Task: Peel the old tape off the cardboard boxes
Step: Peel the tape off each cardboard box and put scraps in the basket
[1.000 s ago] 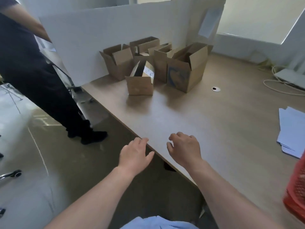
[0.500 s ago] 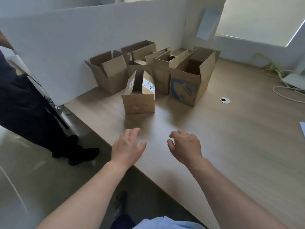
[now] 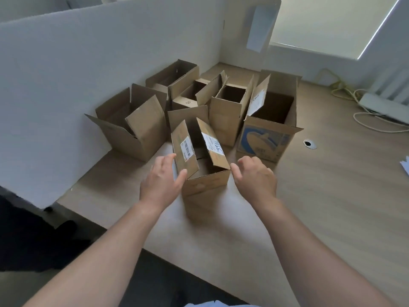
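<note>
- Judging from the layout, the task is at its very start: no peeled strip lies on the counter (image 3: 332, 207), and neither grip holds one.
- Several open cardboard boxes stand clustered at the counter's far left, vs. a white partition (image 3: 88, 74). All have flaps up, and all appear left to do.
- Blue-printed box (image 3: 265, 138), the biggest, stands at the cluster's right, well apart from both grips.
- Small box (image 3: 205, 182) stands upright at the front of the cluster, nearest the person, flaps open. Prob. the first to be worked.
- Left grip (image 3: 160, 180): fingers spread and fairly straight, at the small box's left flap, thumb by the flap's front edge. Can't tell if it touches.
- Right grip (image 3: 254, 178): fingers loosely curled, holding nothing, just beside the box's right front corner.
- Barcode label (image 3: 186, 149) and handwritten label (image 3: 214, 145) show on the flaps. Tape itself is too faint to make out.
</note>
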`<action>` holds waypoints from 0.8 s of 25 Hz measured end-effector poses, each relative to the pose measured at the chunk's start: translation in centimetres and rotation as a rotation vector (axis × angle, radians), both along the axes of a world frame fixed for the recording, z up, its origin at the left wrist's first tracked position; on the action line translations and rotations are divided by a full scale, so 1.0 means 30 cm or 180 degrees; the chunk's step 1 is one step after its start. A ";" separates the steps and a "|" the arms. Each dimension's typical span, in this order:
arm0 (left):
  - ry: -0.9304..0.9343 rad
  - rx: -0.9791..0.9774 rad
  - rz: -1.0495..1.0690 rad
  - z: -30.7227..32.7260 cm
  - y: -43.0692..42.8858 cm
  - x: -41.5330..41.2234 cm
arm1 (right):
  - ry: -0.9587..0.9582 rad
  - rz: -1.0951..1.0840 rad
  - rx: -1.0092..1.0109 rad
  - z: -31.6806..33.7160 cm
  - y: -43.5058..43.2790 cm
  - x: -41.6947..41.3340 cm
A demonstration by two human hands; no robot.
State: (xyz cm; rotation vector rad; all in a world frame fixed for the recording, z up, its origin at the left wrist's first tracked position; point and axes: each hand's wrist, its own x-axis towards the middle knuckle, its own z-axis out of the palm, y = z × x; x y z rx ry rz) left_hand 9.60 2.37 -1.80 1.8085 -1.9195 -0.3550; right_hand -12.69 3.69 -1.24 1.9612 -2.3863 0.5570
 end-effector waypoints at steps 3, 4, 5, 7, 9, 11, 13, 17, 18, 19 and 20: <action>-0.0047 0.0119 -0.0193 -0.008 -0.138 -0.006 | -0.0037 -0.0194 0.0224 0.017 -0.110 0.057; -0.0062 0.0171 -0.0234 -0.010 -0.178 -0.018 | 0.0011 -0.0238 0.0446 0.020 -0.146 0.074; -0.0082 0.0236 -0.0258 -0.012 -0.214 -0.036 | 0.0045 -0.0283 0.0702 0.022 -0.179 0.088; -0.0174 0.0411 -0.0260 -0.022 -0.271 -0.074 | 0.0100 -0.0346 0.1163 0.020 -0.229 0.106; -0.0306 0.0671 -0.0203 -0.029 -0.305 -0.099 | 0.0141 -0.0331 0.1503 0.008 -0.257 0.119; -0.0316 0.0976 -0.0169 -0.033 -0.319 -0.112 | 0.0073 -0.0276 0.1761 -0.002 -0.264 0.128; -0.0094 0.1173 -0.0113 -0.031 -0.327 -0.106 | -0.0062 -0.0187 0.1765 -0.002 -0.266 0.127; 0.1184 0.1661 0.0226 -0.008 -0.370 -0.052 | -0.0098 -0.0336 0.1268 0.018 -0.261 0.086; 0.1604 0.1807 0.0349 -0.005 -0.369 -0.044 | -0.0118 -0.0421 0.1220 0.019 -0.255 0.068; 0.1964 0.1960 0.0434 -0.006 -0.359 -0.044 | -0.0128 -0.0492 0.1174 0.017 -0.247 0.046; 0.2187 0.2130 0.0447 -0.007 -0.341 -0.049 | -0.0128 -0.0553 0.1120 0.014 -0.237 0.019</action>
